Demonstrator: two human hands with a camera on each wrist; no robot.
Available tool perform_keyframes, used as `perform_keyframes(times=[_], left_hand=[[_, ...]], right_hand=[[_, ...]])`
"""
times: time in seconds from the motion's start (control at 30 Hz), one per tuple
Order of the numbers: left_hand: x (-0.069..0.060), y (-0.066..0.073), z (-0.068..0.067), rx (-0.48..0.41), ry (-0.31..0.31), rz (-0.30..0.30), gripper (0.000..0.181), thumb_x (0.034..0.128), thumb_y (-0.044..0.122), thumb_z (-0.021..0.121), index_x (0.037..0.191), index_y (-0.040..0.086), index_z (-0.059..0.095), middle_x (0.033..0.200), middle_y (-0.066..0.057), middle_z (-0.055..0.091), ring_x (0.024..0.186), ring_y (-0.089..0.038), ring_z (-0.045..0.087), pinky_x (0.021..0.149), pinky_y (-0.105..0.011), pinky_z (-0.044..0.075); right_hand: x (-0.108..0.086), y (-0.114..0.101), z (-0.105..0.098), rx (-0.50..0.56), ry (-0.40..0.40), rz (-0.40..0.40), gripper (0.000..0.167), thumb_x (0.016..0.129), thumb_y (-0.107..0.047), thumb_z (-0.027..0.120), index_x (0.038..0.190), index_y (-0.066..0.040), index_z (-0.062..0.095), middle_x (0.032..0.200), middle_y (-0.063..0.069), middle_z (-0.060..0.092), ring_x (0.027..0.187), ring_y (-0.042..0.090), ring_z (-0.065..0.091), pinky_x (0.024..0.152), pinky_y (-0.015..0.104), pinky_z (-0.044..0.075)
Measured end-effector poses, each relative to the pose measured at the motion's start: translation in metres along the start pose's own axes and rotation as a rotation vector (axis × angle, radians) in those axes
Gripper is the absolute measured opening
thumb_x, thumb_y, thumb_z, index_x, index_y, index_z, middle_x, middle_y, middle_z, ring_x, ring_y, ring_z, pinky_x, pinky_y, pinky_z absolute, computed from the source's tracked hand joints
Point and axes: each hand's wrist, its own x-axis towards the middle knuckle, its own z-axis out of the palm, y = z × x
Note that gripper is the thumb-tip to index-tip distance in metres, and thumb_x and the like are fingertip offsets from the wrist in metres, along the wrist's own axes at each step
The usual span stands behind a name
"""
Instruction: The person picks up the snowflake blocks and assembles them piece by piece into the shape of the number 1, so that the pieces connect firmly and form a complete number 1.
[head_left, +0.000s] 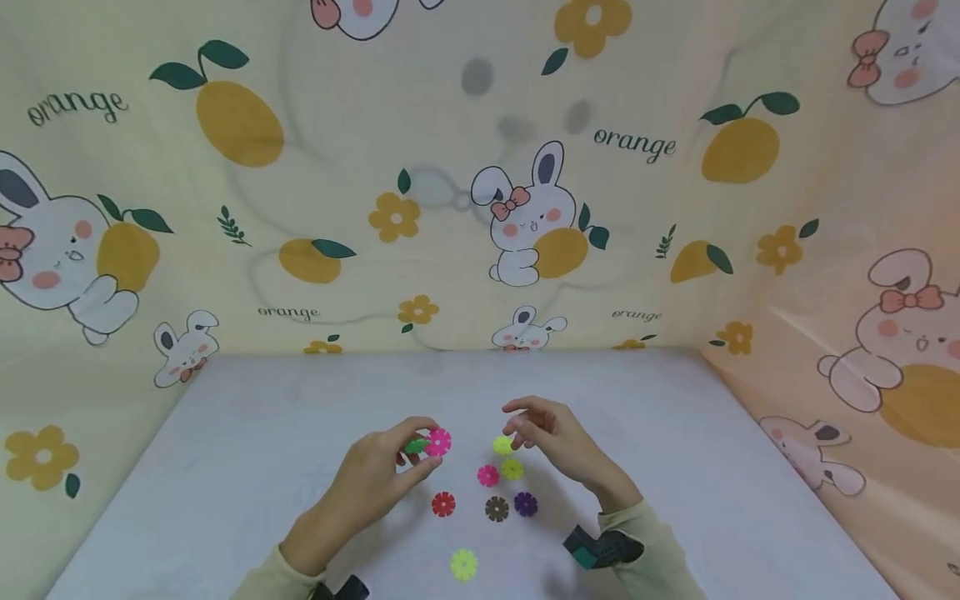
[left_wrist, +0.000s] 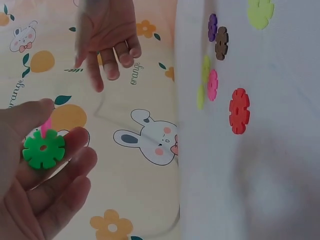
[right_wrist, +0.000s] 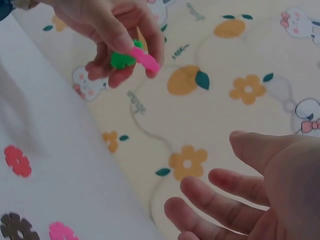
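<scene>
My left hand [head_left: 372, 479] pinches a pink notched disc [head_left: 438, 442] joined to a green one [head_left: 416, 447], raised over the white table. In the left wrist view the green disc [left_wrist: 44, 149] faces the camera, with a sliver of pink behind it under the thumb. The right wrist view shows the pink disc [right_wrist: 145, 59] edge-on, crossing the green disc [right_wrist: 122, 60]. Nothing is in my right hand [head_left: 558, 442], its fingers apart and loosely bent, above two yellow discs [head_left: 512, 469] at the right.
On the white table [head_left: 247, 433] lie a pink disc [head_left: 488, 476], a red disc [head_left: 443, 504], a brown disc [head_left: 497, 509], a purple disc [head_left: 526, 504] and, nearer the front, a yellow-green disc [head_left: 463, 565]. A patterned cloth [head_left: 345, 167] hangs behind and at both sides.
</scene>
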Motion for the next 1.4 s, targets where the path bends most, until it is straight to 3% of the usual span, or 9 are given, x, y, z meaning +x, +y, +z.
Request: perform_keyframes(times=[0.23, 0.37, 0.5, 0.7, 0.93, 1.2, 1.4], left_hand=[[0.001, -0.003, 0.002, 0.009, 0.015, -0.023, 0.046, 0.0847, 0.025, 0.083, 0.127, 0.019, 0.064, 0.094, 0.006, 0.075, 0.075, -0.004, 0.062, 0.066, -0.017, 0.050], [0.000, -0.004, 0.004, -0.010, 0.035, -0.028, 0.047, 0.0857, 0.022, 0.082, 0.128, 0.017, 0.062, 0.094, 0.007, 0.074, 0.079, -0.010, 0.065, 0.067, -0.021, 0.054], [0.000, -0.005, 0.005, -0.022, 0.044, -0.031, 0.047, 0.0863, 0.022, 0.081, 0.128, 0.018, 0.060, 0.095, 0.007, 0.074, 0.080, -0.006, 0.064, 0.068, -0.023, 0.056], [-0.001, -0.006, 0.005, -0.049, 0.030, -0.039, 0.047, 0.0898, 0.022, 0.078, 0.131, 0.019, 0.056, 0.093, 0.007, 0.072, 0.078, -0.002, 0.059, 0.067, -0.021, 0.054], [0.000, -0.006, 0.004, -0.043, 0.004, -0.039, 0.048, 0.0911, 0.023, 0.076, 0.134, 0.019, 0.055, 0.100, 0.006, 0.072, 0.082, -0.003, 0.060, 0.067, -0.017, 0.051], [0.000, -0.007, 0.006, -0.039, -0.008, -0.039, 0.048, 0.0906, 0.022, 0.077, 0.134, 0.019, 0.055, 0.102, 0.006, 0.071, 0.083, -0.003, 0.061, 0.068, -0.017, 0.051], [0.000, -0.007, 0.008, -0.045, -0.025, -0.041, 0.047, 0.0912, 0.022, 0.076, 0.133, 0.021, 0.055, 0.103, 0.006, 0.071, 0.083, -0.004, 0.060, 0.067, -0.018, 0.052]], right_hand=[[0.001, 0.011, -0.002, -0.061, -0.012, 0.053, 0.033, 0.106, -0.022, 0.053, 0.132, -0.003, 0.057, 0.114, 0.028, 0.067, 0.092, 0.022, 0.068, 0.094, 0.049, 0.054], [0.003, 0.018, 0.000, -0.084, -0.038, 0.087, 0.038, 0.105, -0.025, 0.055, 0.134, -0.001, 0.056, 0.119, 0.026, 0.067, 0.096, 0.029, 0.067, 0.095, 0.051, 0.054], [0.004, 0.025, 0.002, -0.121, -0.038, 0.134, 0.042, 0.104, -0.028, 0.057, 0.136, -0.001, 0.056, 0.124, 0.022, 0.067, 0.105, 0.032, 0.067, 0.096, 0.052, 0.054], [0.006, 0.035, 0.005, -0.203, -0.004, 0.204, 0.038, 0.102, -0.028, 0.061, 0.135, -0.008, 0.060, 0.123, 0.010, 0.068, 0.111, 0.024, 0.060, 0.094, 0.044, 0.051], [0.009, 0.046, 0.010, -0.215, -0.007, 0.241, 0.038, 0.097, -0.018, 0.068, 0.133, -0.008, 0.062, 0.116, 0.011, 0.064, 0.097, 0.021, 0.055, 0.080, 0.030, 0.047], [0.011, 0.055, 0.019, -0.292, 0.057, 0.324, 0.034, 0.093, -0.014, 0.072, 0.126, -0.018, 0.068, 0.108, 0.004, 0.064, 0.092, 0.019, 0.052, 0.075, 0.028, 0.046], [0.012, 0.063, 0.028, -0.351, 0.135, 0.308, 0.034, 0.093, -0.015, 0.072, 0.127, -0.018, 0.068, 0.113, 0.005, 0.064, 0.092, 0.017, 0.053, 0.077, 0.029, 0.047]])
